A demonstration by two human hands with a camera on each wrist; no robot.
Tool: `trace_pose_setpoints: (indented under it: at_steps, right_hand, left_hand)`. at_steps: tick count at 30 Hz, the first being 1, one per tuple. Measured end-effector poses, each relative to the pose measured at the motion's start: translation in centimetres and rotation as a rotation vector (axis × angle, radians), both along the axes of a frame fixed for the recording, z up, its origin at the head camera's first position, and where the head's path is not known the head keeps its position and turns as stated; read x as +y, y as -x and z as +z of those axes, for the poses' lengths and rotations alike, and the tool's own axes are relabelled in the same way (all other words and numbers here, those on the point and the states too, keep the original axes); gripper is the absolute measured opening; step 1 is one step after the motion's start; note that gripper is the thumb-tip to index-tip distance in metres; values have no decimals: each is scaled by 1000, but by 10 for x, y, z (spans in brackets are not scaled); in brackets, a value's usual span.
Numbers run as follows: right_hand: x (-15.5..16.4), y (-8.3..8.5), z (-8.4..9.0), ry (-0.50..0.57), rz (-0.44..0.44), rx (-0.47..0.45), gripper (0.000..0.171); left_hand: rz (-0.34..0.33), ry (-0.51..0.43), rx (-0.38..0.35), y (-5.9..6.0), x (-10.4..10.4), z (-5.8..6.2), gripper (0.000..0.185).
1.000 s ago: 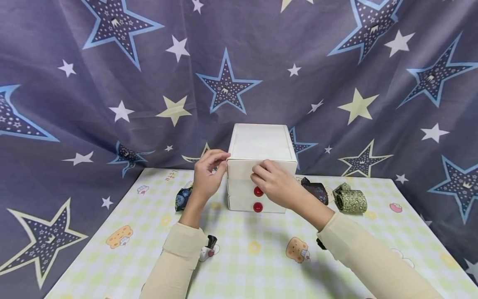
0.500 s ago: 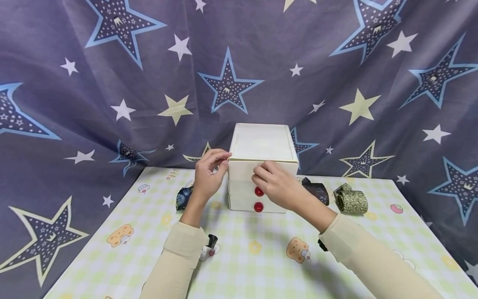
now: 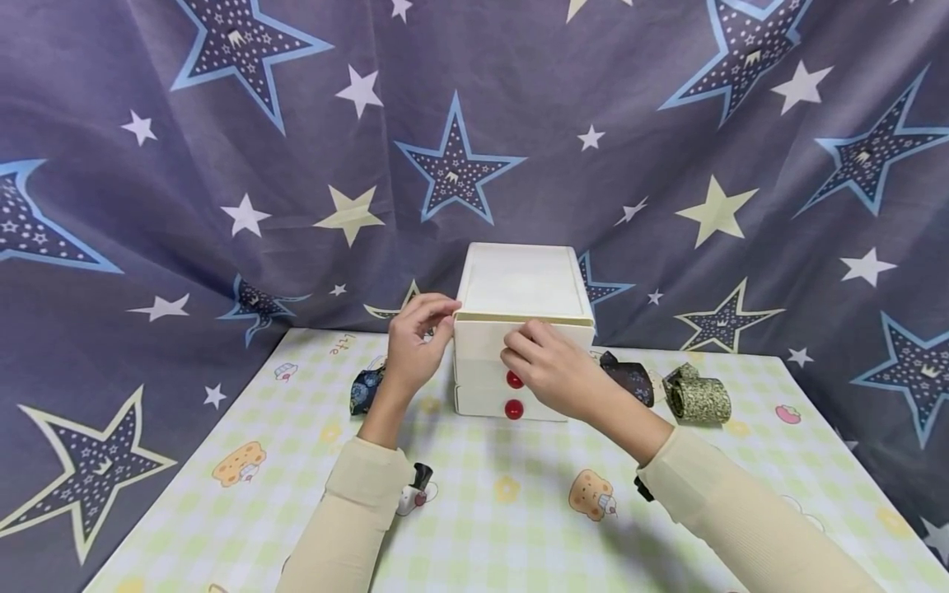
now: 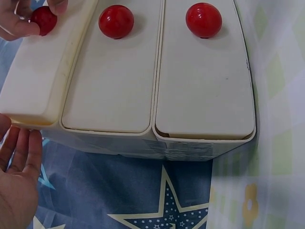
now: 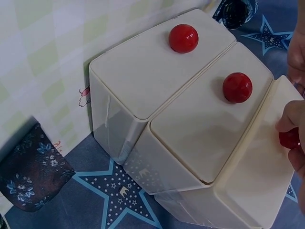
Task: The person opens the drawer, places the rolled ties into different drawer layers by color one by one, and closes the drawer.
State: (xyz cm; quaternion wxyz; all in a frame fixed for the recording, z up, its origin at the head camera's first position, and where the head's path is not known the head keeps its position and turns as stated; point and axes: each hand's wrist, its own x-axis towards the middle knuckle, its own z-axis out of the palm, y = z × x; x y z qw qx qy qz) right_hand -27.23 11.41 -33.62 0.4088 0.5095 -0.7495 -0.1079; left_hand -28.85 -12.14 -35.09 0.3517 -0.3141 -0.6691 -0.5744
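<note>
A white drawer cabinet (image 3: 522, 280) with three stacked drawers stands at the back of the table. My right hand (image 3: 552, 366) pinches the red knob (image 4: 44, 20) of the top drawer (image 3: 482, 339) between thumb and fingers. That drawer stands slightly out, with a narrow gap under the cabinet's top edge. My left hand (image 3: 415, 342) touches the cabinet's left side near the upper front corner, its fingers (image 4: 21, 150) fairly straight in the left wrist view. The middle drawer (image 4: 112, 81) and bottom drawer (image 4: 205, 86) are closed, each with a red knob.
A rolled dark blue patterned cloth (image 3: 366, 391) lies left of the cabinet. On the right are a dark floral roll (image 3: 628, 383) and a green patterned roll (image 3: 698, 399). A checked cloth covers the table (image 3: 504, 527); a starry curtain (image 3: 519, 66) hangs behind.
The top drawer has come out slightly toward me, widening the gap under the top edge. My right hand keeps its pinch on the knob; the left hand stays at the cabinet's side.
</note>
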Motion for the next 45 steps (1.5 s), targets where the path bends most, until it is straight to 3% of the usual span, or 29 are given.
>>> trace_pose_setpoints:
  at_steps: [13, 21, 27, 35, 45]
  right_hand:
    - [1, -6, 1, -30, -10, -24, 9]
    - [2, -9, 1, -1, 32, -16, 9]
    - [1, -14, 2, -8, 27, -21, 17]
    - [0, -18, 3, -19, 38, -15, 19]
    - [1, -25, 3, -35, 36, -21, 22]
  left_hand:
    - [-2, 2, -9, 0, 0, 1, 20]
    - [3, 5, -10, 28, -6, -23, 20]
    - [25, 8, -17, 23, -4, -20, 20]
    - [19, 7, -6, 2, -1, -2, 19]
    - [14, 8, -5, -1, -1, 0, 19]
